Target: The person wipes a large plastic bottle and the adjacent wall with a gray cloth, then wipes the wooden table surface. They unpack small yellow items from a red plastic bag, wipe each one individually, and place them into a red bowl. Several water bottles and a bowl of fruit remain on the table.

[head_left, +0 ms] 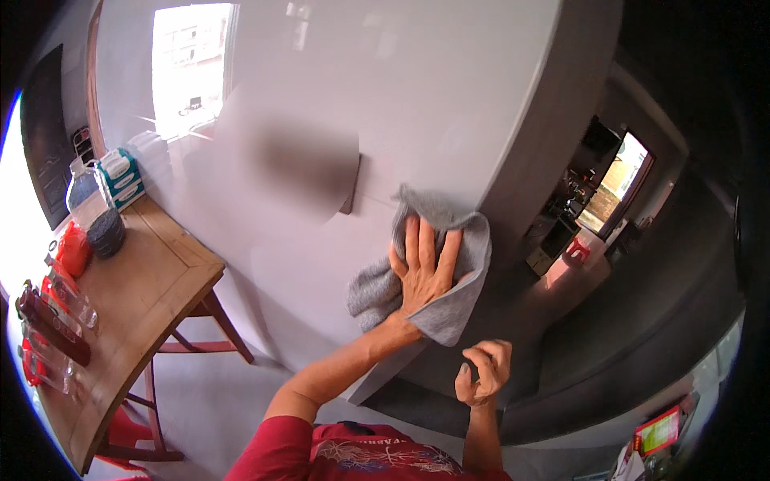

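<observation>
A grey cleaning cloth (464, 305) lies bunched against the glossy white wall (385, 104), close to its right-hand corner. My left hand (425, 268) holds it there, palm pressed down and fingers spread over the fabric. Folds of the cloth stick out around the hand, and one flap covers part of its outer side. Lower and to the right, my right hand (484, 373) hangs in the air in front of my body. Its fingers are curled in toward the thumb, with no object visible in them, and it touches neither cloth nor wall.
At left stands a wooden table (160, 248) with bottles (52, 329), a dark round coil (106, 232), a clear jug (83, 186) and a tissue pack (120, 178). A switch plate (350, 184), partly blurred over, sits on the wall. Past the corner is a dark glossy surface (609, 321) with reflections.
</observation>
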`<state>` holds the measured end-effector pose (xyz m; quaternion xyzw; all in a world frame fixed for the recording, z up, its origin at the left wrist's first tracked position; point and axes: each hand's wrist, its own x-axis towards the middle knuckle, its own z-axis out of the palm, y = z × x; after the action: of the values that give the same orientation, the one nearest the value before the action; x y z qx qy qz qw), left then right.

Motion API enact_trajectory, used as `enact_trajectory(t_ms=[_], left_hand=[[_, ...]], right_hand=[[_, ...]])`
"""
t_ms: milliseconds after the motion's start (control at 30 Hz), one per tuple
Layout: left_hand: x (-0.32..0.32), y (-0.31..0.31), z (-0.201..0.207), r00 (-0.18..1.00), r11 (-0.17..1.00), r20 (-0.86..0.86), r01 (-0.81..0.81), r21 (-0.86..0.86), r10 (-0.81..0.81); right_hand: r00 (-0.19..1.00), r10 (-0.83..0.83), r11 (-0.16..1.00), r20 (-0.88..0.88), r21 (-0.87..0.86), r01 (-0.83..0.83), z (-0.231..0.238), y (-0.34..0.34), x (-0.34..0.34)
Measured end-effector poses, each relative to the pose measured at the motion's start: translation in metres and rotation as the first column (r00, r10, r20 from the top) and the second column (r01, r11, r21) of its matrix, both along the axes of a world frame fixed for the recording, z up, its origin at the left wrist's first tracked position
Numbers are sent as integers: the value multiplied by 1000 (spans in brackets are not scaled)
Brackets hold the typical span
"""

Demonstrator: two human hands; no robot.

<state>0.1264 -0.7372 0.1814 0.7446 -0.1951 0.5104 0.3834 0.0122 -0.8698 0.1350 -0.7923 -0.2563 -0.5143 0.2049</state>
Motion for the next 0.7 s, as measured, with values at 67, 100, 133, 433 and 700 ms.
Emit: enact_trajectory(t_ms=[67,100,133,433,700], left_hand=[[10,2,42,997,1000,82,-17,14,16],[9,-6,71,995,999,103,10,30,-13],[5,-11,102,982,999,180,46,21,-49],[-1,-12,138,966,989,250,31,143,-66],[-7,-23,-89,999,987,47,-29,160,22]], right_hand=[[1000,-17,1000,-22,6,17,-8,-11,-4],[996,-63,998,-59,14,64,-18,-23,-13],[990,-102,994,-99,23,105,-28,-33,-21],[951,-44,998,-307,22,53,-56,-30,-21],[909,15,999,-417,-27,-29,-74,-12,-19]])
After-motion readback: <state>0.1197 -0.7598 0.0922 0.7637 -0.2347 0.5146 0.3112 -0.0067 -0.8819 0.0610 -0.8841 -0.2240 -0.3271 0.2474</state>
